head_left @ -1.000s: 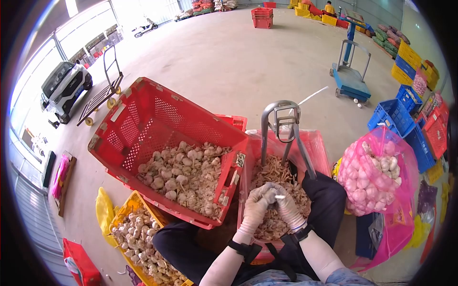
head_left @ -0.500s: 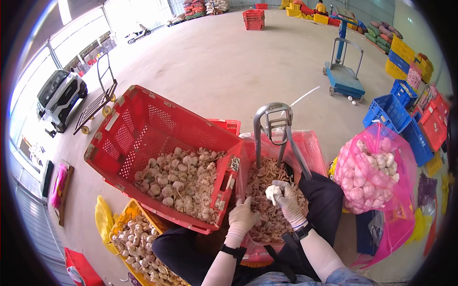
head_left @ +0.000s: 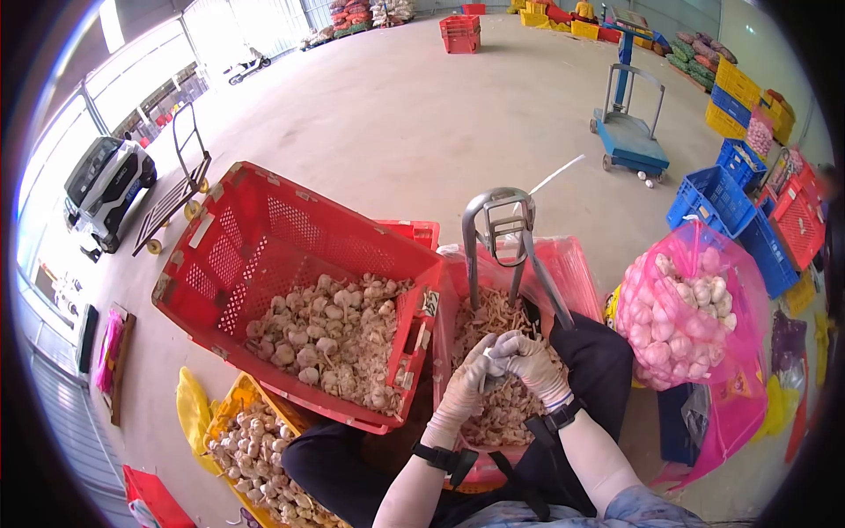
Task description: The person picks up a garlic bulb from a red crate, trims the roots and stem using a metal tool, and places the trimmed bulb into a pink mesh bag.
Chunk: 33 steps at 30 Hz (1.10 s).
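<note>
My gloved left hand (head_left: 465, 389) and my gloved right hand (head_left: 532, 370) meet over a crate lined with pink plastic. Both have their fingers closed round a white garlic bulb (head_left: 489, 354), mostly hidden by the gloves. Below them, the lined crate (head_left: 576, 264) holds dry stalks and papery skins (head_left: 502, 424), with a grey metal frame (head_left: 497, 198) standing at its far side. To my left a tilted red crate (head_left: 290, 189) contains untrimmed garlic bulbs (head_left: 321, 330) and loose skins. A yellow crate (head_left: 286, 409) beside my leg is filled with more garlic bulbs (head_left: 255, 453).
A pink mesh bag (head_left: 673, 330) full of white bulbs stands right of my knee. Blue crates (head_left: 711, 207) are beyond it. A blue platform scale (head_left: 629, 145), a hand cart (head_left: 176, 198) and a small vehicle (head_left: 110, 189) stand farther off. One person (head_left: 584, 11) is at the back.
My left hand has risen to meet the right and closed on the garlic bulb. The right hand has shifted slightly left with the bulb. The view has moved a little.
</note>
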Motion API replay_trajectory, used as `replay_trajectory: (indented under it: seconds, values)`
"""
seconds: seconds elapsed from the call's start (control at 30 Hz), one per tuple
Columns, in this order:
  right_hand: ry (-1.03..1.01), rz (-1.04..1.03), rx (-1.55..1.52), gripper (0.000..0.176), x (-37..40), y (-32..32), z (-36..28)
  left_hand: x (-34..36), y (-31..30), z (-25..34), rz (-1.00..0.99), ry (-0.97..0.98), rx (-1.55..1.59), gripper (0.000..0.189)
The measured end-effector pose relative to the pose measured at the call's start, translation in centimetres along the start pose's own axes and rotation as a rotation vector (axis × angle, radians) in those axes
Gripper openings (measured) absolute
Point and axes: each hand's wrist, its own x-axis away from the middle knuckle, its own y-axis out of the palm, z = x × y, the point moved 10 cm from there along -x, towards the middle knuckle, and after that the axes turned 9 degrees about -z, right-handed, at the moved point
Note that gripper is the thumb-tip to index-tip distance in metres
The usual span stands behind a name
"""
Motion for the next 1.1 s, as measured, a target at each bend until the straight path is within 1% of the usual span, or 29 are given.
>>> replay_trajectory:
  seconds: [0.03, 0.07, 0.1, 0.13, 0.17, 0.2, 0.23, 0.27, 0.3, 0.33, 0.37, 0.4, 0.43, 0.47, 0.5, 0.53, 0.57, 0.6, 0.63, 0.67, 0.7, 0.73, 0.8, 0.83, 0.87, 0.93, 0.97, 1.1]
  values:
    - [0.091, 0.109, 0.090, 0.015, 0.0, -0.5, 0.4, -0.1, -0.2, -0.2, -0.033, 0.002, 0.007, 0.088]
    - [0.183, 0.218, 0.179, 0.014, 0.1, -1.2, 0.8, -0.2, -0.5, -0.6, -0.035, 0.001, 0.004, 0.088]
    - [0.041, 0.291, 0.452, 0.013, -0.2, -1.7, -0.3, -0.5, -1.0, -0.7, 0.020, -0.009, -0.031, 0.090]
    - [0.032, 0.296, 0.451, 0.013, -0.4, -2.2, 0.3, -0.8, -1.2, -0.5, 0.074, -0.018, -0.066, 0.093]
    - [-0.051, 0.384, 0.689, 0.015, -0.1, -3.1, -0.7, -1.2, -1.3, -0.4, 0.113, -0.005, -0.036, 0.084]
    - [-0.137, 0.474, 0.927, 0.017, 0.0, -2.7, -3.0, -1.5, -1.7, -0.2, 0.104, -0.004, -0.045, 0.084]
    - [-0.016, 0.503, 0.700, 0.015, 0.3, -3.4, -2.3, -1.8, -1.8, -0.4, 0.022, -0.002, 0.081, 0.079]
    - [-0.021, 0.509, 0.700, 0.015, 0.4, -3.5, -2.9, -2.1, -1.8, -0.6, -0.057, -0.004, 0.210, 0.075]
    - [-0.065, 0.311, 0.689, 0.016, -0.4, -2.0, -3.1, -2.3, -2.6, -1.4, -0.022, -0.035, 0.257, 0.072]
    - [-0.107, 0.114, 0.674, 0.018, -1.1, 0.3, -4.3, -2.6, -2.4, -1.3, -0.031, -0.041, 0.254, 0.072]
    - [-0.282, 0.016, 0.913, 0.017, -1.2, 3.2, -7.0, -2.8, -2.5, -1.1, -0.005, -0.025, 0.212, 0.072]
    - [-0.287, 0.028, 0.917, 0.017, -1.1, 2.4, -6.7, -3.0, -2.6, -0.7, 0.019, -0.009, 0.168, 0.072]
    - [-0.270, 0.173, 0.994, 0.017, -0.9, 0.2, -6.7, -3.6, -2.3, -0.5, -0.037, -0.009, 0.207, 0.078]
    - [-0.258, 0.320, 1.067, 0.017, -0.8, -2.0, -6.9, -4.2, -2.3, -0.3, -0.052, -0.005, 0.194, 0.078]
    - [-0.363, 0.448, 1.076, 0.018, -0.7, -3.1, -9.6, -4.6, -2.2, 0.3, -0.022, 0.030, 0.174, 0.080]
    - [-0.434, 0.595, 1.207, 0.022, -0.4, -3.7, -12.1, -4.6, -1.5, 1.5, 0.015, 0.065, 0.161, 0.082]
    - [-0.439, 0.676, 1.343, 0.023, -0.8, -4.2, -13.2, -4.7, -1.1, 2.1, 0.033, 0.017, 0.150, 0.084]
    - [-0.439, 0.759, 1.479, 0.025, -1.0, -4.5, -13.9, -5.3, -0.9, 2.5, 0.032, 0.019, 0.149, 0.084]
    - [-0.442, 0.759, 1.481, 0.025, -1.1, -5.6, -13.7, -6.0, -0.8, 2.7, 0.031, 0.032, 0.100, 0.084]
    - [-0.090, 0.554, 1.396, 0.026, -3.2, -8.6, -10.6, -6.6, -0.6, 2.8, 0.028, 0.043, 0.051, 0.084]
    - [0.245, 0.348, 1.280, 0.030, -4.5, -10.0, -7.8, -7.3, -0.2, 3.0, -0.010, 0.054, 0.034, 0.081]
    - [0.237, 0.354, 1.284, 0.030, -4.4, -10.3, -8.5, -8.2, -0.3, 3.1, -0.018, 0.058, 0.031, 0.081]
    - [0.195, 0.169, 0.892, 0.039, -3.8, -9.4, -9.2, -9.8, 0.0, 3.0, -0.067, 0.066, 0.031, 0.076]
    - [0.393, 0.135, 0.673, 0.041, -3.1, -9.3, -8.5, -10.0, 1.3, 3.9, -0.060, 0.079, 0.052, 0.065]
    - [0.391, 0.146, 0.677, 0.041, -2.9, -9.1, -9.2, -10.4, 1.8, 4.0, -0.070, 0.076, 0.054, 0.065]
    - [0.470, 0.135, 0.686, 0.039, -2.7, -9.1, -9.2, -11.2, 2.9, 4.5, -0.103, 0.083, 0.064, 0.053]
    - [0.443, 0.123, 0.664, 0.039, -2.8, -8.8, -9.4, -11.3, 3.3, 5.0, -0.110, 0.119, 0.065, 0.041]
    - [0.421, 0.123, 0.638, 0.040, -2.9, -9.0, -9.0, -11.9, 3.3, 5.0, -0.088, 0.114, 0.050, 0.036]
